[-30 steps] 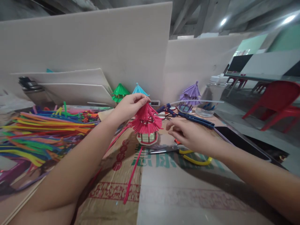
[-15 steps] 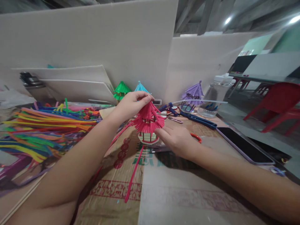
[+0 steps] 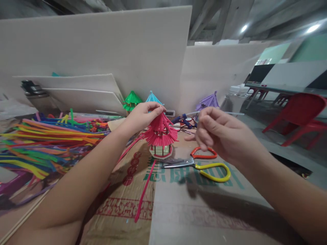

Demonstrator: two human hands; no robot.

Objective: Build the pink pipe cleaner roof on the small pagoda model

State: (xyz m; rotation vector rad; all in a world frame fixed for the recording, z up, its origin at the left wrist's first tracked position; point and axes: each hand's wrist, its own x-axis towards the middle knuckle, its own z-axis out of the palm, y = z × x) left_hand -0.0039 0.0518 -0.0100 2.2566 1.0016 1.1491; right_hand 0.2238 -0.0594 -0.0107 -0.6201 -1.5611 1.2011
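A small model pavilion (image 3: 160, 134) with a two-tiered pinkish-red roof of fuzzy pipe cleaners stands upright on the covered table. My left hand (image 3: 146, 114) is closed on the tip of its roof. To the right, my right hand (image 3: 217, 131) is raised apart from the model, with its fingers curled and thumb drawn in; anything pinched there is too small to make out. Below it lies a pair of scissors (image 3: 185, 162) with one orange and one yellow handle, blades toward the model's base. A loose red pipe cleaner (image 3: 145, 190) runs from the base toward me.
Many coloured pipe cleaners (image 3: 56, 136) are heaped at left. Behind stand green (image 3: 132, 98), light blue (image 3: 154, 98) and purple (image 3: 209, 101) pavilions. A blue glue gun (image 3: 182, 119) lies near a clear bottle (image 3: 233, 100). White boards (image 3: 84, 98) lean at the back; a red chair (image 3: 298, 114) stands right.
My right hand has left the model's lower roof and moved up and right, uncovering the scissors and now hiding the phone. My left hand keeps its hold on the roof tip.
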